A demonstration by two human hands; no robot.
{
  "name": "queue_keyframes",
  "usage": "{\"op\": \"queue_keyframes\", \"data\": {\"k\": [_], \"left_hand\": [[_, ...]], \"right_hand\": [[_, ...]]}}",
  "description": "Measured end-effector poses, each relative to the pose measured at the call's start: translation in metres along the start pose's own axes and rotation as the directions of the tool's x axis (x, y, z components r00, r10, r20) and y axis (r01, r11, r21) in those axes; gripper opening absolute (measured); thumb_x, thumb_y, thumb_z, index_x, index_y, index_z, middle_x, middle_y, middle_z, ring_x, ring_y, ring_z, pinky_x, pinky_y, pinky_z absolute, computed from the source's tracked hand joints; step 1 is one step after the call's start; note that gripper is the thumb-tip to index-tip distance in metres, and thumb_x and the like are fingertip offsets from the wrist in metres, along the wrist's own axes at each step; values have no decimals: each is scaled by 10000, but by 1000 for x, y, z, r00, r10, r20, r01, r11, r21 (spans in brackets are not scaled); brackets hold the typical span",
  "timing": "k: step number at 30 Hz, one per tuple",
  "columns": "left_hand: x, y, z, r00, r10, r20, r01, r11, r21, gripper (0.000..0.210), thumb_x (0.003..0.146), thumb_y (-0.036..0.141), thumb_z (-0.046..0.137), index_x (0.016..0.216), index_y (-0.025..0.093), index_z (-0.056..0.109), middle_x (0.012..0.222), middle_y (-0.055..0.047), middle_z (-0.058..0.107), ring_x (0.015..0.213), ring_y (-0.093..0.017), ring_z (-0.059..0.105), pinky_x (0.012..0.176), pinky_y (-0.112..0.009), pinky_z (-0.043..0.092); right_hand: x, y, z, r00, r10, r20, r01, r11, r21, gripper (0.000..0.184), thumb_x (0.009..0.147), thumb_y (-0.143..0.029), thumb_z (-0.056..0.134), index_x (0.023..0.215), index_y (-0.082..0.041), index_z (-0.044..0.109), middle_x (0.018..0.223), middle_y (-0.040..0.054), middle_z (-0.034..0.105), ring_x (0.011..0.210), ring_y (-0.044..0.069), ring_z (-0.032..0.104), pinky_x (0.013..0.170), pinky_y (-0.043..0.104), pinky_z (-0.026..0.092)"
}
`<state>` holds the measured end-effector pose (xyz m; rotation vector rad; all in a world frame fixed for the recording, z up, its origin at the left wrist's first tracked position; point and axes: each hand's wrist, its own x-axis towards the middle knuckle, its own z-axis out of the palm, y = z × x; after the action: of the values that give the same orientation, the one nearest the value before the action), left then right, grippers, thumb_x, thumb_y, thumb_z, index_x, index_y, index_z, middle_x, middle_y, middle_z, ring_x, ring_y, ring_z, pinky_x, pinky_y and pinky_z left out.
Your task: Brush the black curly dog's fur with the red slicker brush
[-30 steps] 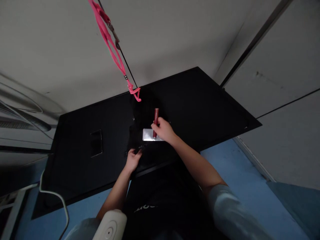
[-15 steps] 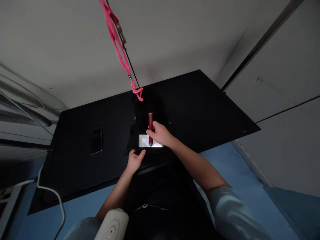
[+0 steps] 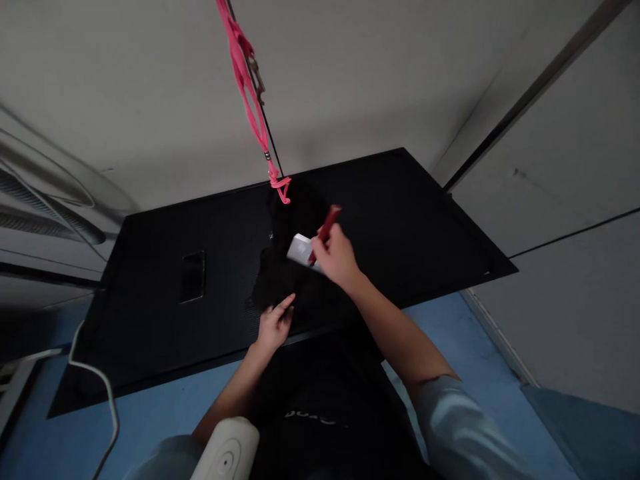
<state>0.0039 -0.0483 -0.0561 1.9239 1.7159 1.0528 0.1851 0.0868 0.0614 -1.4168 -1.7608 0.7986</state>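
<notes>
right hand (image 3: 339, 257), grip wrapped round a slanting, red-handled, flat silver-headed tool (image 3: 303, 249), beyond and right of the left hand (image 3: 273, 327), whose grip i can't tell!

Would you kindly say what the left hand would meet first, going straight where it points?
Probably the right hand with its red-handled tool, though their height above the black panel is unclear.

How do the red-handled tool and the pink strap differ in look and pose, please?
The red-handled tool has a stiff dark red handle and a pale metal plate; the pink strap is bright and looped. The tool is tilted in the right hand's grip, while the strap runs down from the picture's top edge, untouched. Both appear partly against the black board.
</notes>
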Motion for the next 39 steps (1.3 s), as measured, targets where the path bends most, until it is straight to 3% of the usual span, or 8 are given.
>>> {"op": "queue_keyframes", "data": {"k": [3, 7, 11, 15, 19, 23, 27, 39], "left_hand": [[-2, -2, 4, 1000, -14, -19, 14, 1000, -26, 220, 816, 263, 510, 932, 210, 688, 891, -62, 718, 770, -191, 668, 762, -335, 491], [-3, -3, 7, 995, -71, -64, 67, 995, -67, 207, 796, 286, 520, 853, 196, 697, 789, -55, 720, 704, -185, 659, 688, -315, 496], [-1, -1, 6, 994, -94, -50, 90, 993, -69, 199, 776, 293, 536, 836, 206, 706, 782, -49, 719, 685, -179, 653, 693, -312, 492], [-1, 0, 6, 996, -85, -42, 82, 995, -58, 202, 775, 289, 537, 847, 216, 710, 780, -45, 721, 671, -179, 654, 699, -316, 489], [0, -1, 6, 999, -37, -23, 36, 998, -50, 196, 773, 274, 547, 867, 222, 711, 814, -50, 723, 694, -184, 661, 696, -313, 490], [1, 0, 4, 999, -41, -11, 41, 998, -47, 205, 775, 276, 537, 865, 218, 711, 791, -51, 723, 673, -183, 657, 693, -320, 490], [3, 0, 3, 998, -63, -2, 63, 996, -70, 197, 755, 291, 548, 832, 220, 715, 795, -47, 725, 692, -189, 663, 689, -317, 490], [3, -1, 4, 1000, -30, 8, 30, 995, -99, 201, 767, 264, 544, 864, 215, 713, 796, -53, 724, 690, -183, 661, 693, -312, 486]], "right_hand": [[-3, 2, 1, 987, 4, 160, -6, 1000, 11, 209, 788, -344, 501, 929, -191, 524, 784, 37, 604, 650, 158, 561, 620, 285, 419], [-7, 5, 0, 997, 61, -39, -62, 998, -15, 271, 828, -366, 440, 1029, -190, 482, 814, 45, 605, 669, 166, 572, 632, 293, 428], [-13, 3, -2, 982, -8, 187, 15, 999, -36, 198, 796, -357, 501, 918, -201, 516, 782, 34, 612, 658, 166, 571, 616, 282, 426], [-14, 1, -3, 998, 33, -59, -40, 993, -113, 230, 829, -360, 449, 978, -190, 487, 853, 65, 609, 733, 189, 577, 650, 303, 425], [-17, -2, 0, 982, -17, 190, 36, 995, -95, 187, 806, -356, 489, 912, -203, 505, 816, 45, 610, 698, 178, 575, 629, 289, 421], [-17, -4, 0, 1000, -16, 10, 18, 987, -160, 220, 835, -357, 443, 976, -196, 491, 897, 66, 606, 751, 187, 575, 658, 300, 419], [-17, -6, -2, 977, -20, 214, 44, 993, -108, 192, 818, -348, 477, 938, -200, 503, 821, 44, 604, 722, 182, 578, 643, 291, 421], [-15, -1, -4, 1000, -1, 1, 1, 983, -186, 211, 832, -337, 443, 971, -187, 493, 915, 89, 601, 801, 223, 583, 679, 333, 426]]}}
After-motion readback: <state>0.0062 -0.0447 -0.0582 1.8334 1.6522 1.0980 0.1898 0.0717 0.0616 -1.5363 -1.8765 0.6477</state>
